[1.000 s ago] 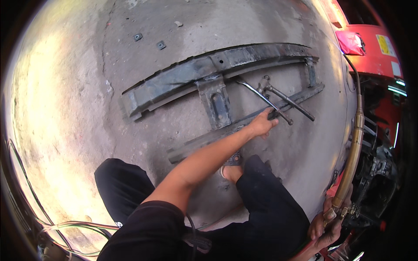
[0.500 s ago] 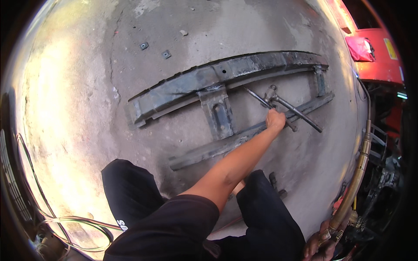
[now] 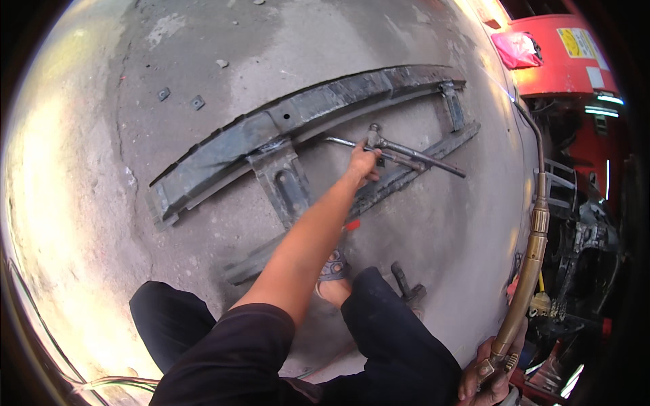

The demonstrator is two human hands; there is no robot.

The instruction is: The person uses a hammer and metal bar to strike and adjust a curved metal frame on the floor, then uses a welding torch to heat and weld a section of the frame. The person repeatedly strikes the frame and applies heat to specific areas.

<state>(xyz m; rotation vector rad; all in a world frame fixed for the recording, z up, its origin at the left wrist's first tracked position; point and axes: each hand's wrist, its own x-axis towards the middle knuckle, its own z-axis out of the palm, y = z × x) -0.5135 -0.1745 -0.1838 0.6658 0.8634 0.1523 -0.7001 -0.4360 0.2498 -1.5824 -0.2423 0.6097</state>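
My left hand (image 3: 364, 164) reaches over the metal parts on the floor, fingers curled on a slim metal rod (image 3: 407, 161). A hammer (image 3: 426, 158) lies right beside it, its head just beyond my fingers. Under these tools runs a straight metal rail (image 3: 399, 184), joined by brackets to a long curved bumper beam (image 3: 305, 111). At the lower right my right hand (image 3: 489, 372) grips the brass handle of a gas torch (image 3: 525, 284). Its thin neck points up and away, with a fine bluish streak at the tip.
Two small square metal plates (image 3: 197, 102) lie at the far left. A dark tool (image 3: 408, 287) rests beside my right knee. Along the right stand a red vehicle panel (image 3: 552, 57) with a pink bag (image 3: 516, 50), and dark machine parts (image 3: 592, 237). Hoses (image 3: 115, 382) run at the lower left.
My left hand has slid left along the rod toward the hammer head, and the rod lies at a shallower angle. The view has shifted and turned slightly; my right hand keeps hold of the torch.
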